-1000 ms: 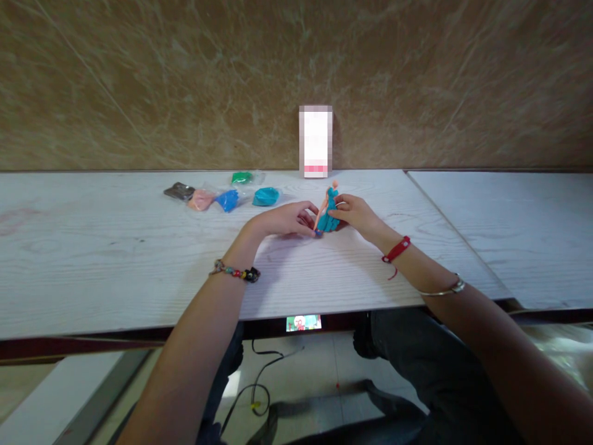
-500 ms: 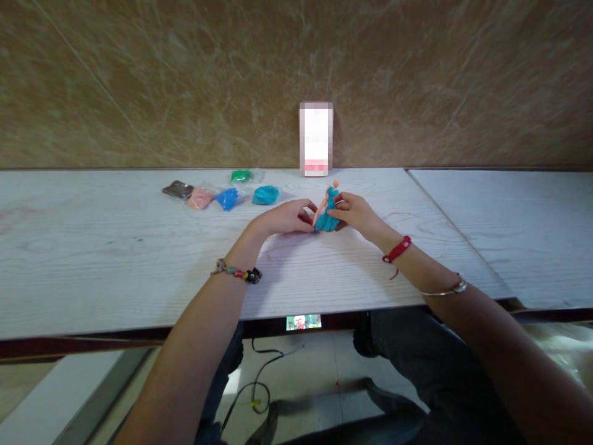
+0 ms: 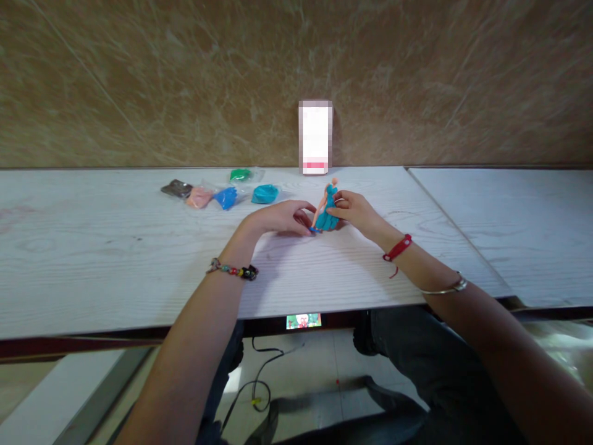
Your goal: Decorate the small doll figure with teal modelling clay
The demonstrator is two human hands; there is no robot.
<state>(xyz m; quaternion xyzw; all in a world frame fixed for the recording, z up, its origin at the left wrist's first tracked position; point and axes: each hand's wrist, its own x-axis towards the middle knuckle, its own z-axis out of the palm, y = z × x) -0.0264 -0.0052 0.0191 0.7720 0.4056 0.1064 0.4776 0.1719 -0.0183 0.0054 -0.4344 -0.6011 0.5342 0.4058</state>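
My right hand (image 3: 354, 209) grips a small clay doll figurine (image 3: 328, 213) from the right side, thumb in front and fingers behind it. The figurine stands nearly upright, with a pinkish head and leg and a ruffled turquoise dress. At the bottom of the leg is a small blue piece (image 3: 315, 230), close to the table. My left hand (image 3: 290, 217) is just left of the leg, its fingers curved and parted, with the tips beside the blue piece. Whether a fingertip touches that piece is hard to make out.
Left of the hands lie clear packets of clay: turquoise (image 3: 265, 194), blue (image 3: 226, 198), pink (image 3: 199, 197), dark grey (image 3: 176, 188) and green (image 3: 240, 175). A blurred phone-like screen (image 3: 315, 139) leans on the marbled wall behind. Another lit screen (image 3: 303, 321) shows below the white table's (image 3: 115, 266) front edge.
My left hand has drawn slightly left from the figurine's foot, so the blue piece shows more. The figurine has turned a little in my right hand, which stays in place.
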